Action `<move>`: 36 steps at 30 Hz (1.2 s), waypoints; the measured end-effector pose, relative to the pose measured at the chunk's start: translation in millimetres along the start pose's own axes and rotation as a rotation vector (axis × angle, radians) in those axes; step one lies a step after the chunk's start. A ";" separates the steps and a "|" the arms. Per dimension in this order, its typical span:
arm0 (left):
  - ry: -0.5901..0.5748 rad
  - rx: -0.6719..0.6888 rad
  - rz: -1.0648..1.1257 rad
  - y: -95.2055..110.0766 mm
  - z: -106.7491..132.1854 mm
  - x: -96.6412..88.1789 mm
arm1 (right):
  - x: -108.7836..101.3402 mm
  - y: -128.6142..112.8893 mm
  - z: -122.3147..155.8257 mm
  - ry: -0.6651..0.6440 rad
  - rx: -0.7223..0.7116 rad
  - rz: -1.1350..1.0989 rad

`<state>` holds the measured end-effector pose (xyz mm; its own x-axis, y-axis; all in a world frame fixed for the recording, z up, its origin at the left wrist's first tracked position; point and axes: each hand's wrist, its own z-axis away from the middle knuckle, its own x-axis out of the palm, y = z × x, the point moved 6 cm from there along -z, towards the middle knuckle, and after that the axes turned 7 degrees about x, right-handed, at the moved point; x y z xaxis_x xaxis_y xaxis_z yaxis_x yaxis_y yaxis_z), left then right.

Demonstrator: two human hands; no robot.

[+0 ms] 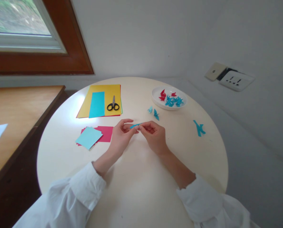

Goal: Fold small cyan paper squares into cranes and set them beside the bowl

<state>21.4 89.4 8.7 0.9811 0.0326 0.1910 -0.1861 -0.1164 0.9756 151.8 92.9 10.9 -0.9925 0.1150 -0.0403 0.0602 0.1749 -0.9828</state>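
Note:
Over the middle of the round cream table (131, 190), my left hand (121, 136) and my right hand (153, 134) meet, both pinching one small folded blue paper piece (135, 125) between their fingertips. Two small blue folded figures (153, 112) lie just beyond my hands. A white plate (169, 106) farther back holds several red and blue folded figures. Blue paper scraps (199, 128) lie to the right.
At the back left, black scissors (113, 104) and a blue strip (97, 104) rest on yellow sheets (109, 91). A light blue square (89, 137) overlaps red paper (106, 133). A wooden desk (17, 110) stands left; a wall socket (236, 80) sits right.

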 end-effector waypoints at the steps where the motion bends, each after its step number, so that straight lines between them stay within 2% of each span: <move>1: -0.022 -0.018 0.004 -1.4 -0.4 1.0 | 0.3 0.1 0.0 -0.011 -0.002 0.004; 4: -0.088 -0.022 -0.050 -3.6 -2.4 3.0 | 1.5 0.0 -0.1 -0.033 -0.018 0.034; 6: -0.114 0.021 -0.164 -2.8 -3.7 2.9 | 2.5 -0.2 0.0 -0.040 -0.034 0.057; 9: -0.104 0.112 -0.385 0.6 -3.9 1.2 | 5.0 0.0 0.4 -0.067 -0.043 0.059; 12: -0.089 0.163 -0.514 2.5 -1.8 1.8 | 6.4 0.7 0.8 -0.089 -0.035 0.045; 16: -0.082 0.180 -0.518 2.1 0.4 4.2 | 6.8 3.1 0.5 -0.076 -0.002 0.027; 22: -0.070 0.178 -0.500 -0.3 0.9 4.2 | 11.4 8.0 -1.1 -0.072 0.088 -0.199; 36: -0.037 0.229 -0.501 -0.2 0.4 1.3 | 13.8 11.1 -2.9 -0.135 0.164 -0.283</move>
<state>22.8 89.0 8.7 0.9485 0.1049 -0.2990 0.3169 -0.3085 0.8969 139.0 99.3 0.0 -0.9731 -0.0482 0.2254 -0.2266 0.0207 -0.9738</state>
